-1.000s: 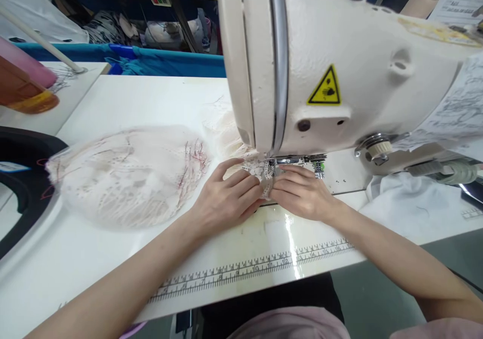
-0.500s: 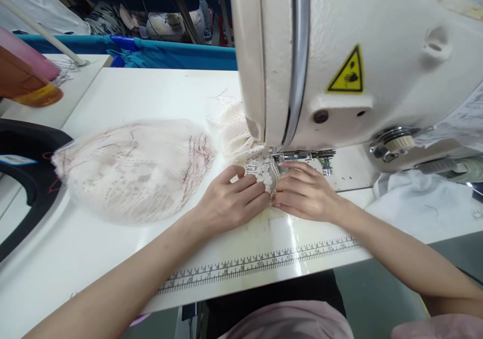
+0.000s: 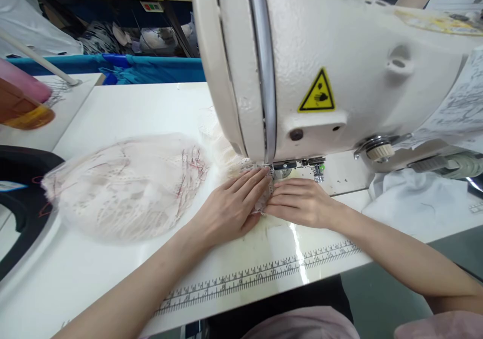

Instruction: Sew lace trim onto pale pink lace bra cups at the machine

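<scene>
Cream lace fabric (image 3: pixel 223 155) lies under the head of the sewing machine (image 3: pixel 350 42), its edge running past the needle area. My left hand (image 3: pixel 229 205) rests flat on the lace with fingers stretched toward the presser foot, just left of it. Close by on the right, my right hand (image 3: pixel 304 203) has its fingers pressed together, gripping the lace edge in front of the foot. The fingertips of both hands nearly meet. Most of the lace between them is covered, and the needle itself is hard to make out.
A gathered bundle of pale lace with reddish threads (image 3: pixel 128 188) lies on the table to the left. Beyond it is a black curved object (image 3: pixel 22 178). White cloth (image 3: pixel 418 203) sits at right. A printed ruler (image 3: pixel 260 276) runs along the front edge. Orange and pink thread cones stand back left.
My left hand has gone from curled fingers to lying flat over the lace, nearer the presser foot. My right hand stays beside it. The view has shifted, showing more of the machine.
</scene>
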The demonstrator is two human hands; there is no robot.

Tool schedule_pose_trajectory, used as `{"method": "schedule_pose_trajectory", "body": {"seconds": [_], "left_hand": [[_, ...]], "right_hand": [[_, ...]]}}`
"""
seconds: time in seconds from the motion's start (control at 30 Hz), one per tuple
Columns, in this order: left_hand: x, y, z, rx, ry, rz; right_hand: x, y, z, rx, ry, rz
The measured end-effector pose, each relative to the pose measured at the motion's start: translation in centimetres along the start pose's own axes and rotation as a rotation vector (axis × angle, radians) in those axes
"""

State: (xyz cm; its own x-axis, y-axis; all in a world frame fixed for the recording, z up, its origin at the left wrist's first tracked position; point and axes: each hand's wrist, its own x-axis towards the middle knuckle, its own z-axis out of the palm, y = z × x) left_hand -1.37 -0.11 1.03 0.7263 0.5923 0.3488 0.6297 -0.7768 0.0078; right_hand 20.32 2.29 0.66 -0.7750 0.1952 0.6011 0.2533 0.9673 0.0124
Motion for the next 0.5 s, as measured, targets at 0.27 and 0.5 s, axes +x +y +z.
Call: {"method": "schedule_pose_trajectory", "body": {"seconds": [0.27, 0.5], "left_hand": [[-0.13, -0.59, 0.32, 0.071, -0.068, -0.020], [0.01, -0.96, 0.17, 0.071, -0.077, -0.014]], "right_hand": [[0.36, -0.26, 0.26, -0.016, 0.061, 0.013], [0.26, -0.35, 0.35, -0.041, 0.049, 0.005]]}}
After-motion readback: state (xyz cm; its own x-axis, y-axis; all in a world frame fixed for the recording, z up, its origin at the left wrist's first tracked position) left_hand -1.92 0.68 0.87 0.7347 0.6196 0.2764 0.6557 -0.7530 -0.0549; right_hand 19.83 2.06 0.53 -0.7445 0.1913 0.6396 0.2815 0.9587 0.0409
